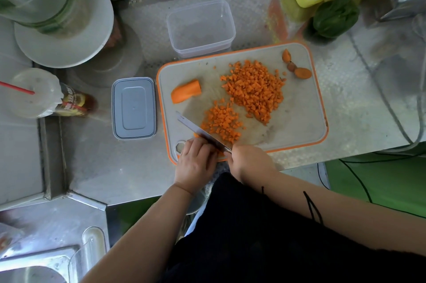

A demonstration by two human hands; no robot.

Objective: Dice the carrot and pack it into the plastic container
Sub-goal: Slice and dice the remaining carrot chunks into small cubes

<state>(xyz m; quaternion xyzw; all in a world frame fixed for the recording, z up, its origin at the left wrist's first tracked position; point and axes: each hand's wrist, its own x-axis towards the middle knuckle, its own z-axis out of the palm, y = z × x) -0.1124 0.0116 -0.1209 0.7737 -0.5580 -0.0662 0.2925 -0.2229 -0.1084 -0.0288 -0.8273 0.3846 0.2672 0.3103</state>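
Right hand: nearest the camera, wrapped around the handle of the knife, blade angled across the near-left corner of the cutting board, probably so it can chop close to the body.
Left hand: fingers curled down beside the blade, steadying carrot strips that are mostly hidden beneath them; tips tucked, likely to stay clear of the edge.
Small dice pile: just beyond the blade, fresh cuts kept near the work.
Large dice pile: farther back, apparently pushed aside to free cutting room.
Uncut carrot piece: waiting at the board's left.
Carrot ends: set at the far-right corner, seemingly as discards.
Plastic container: without its cover, touching the board's far edge, ready for filling.
Lid: flat, left of the board.
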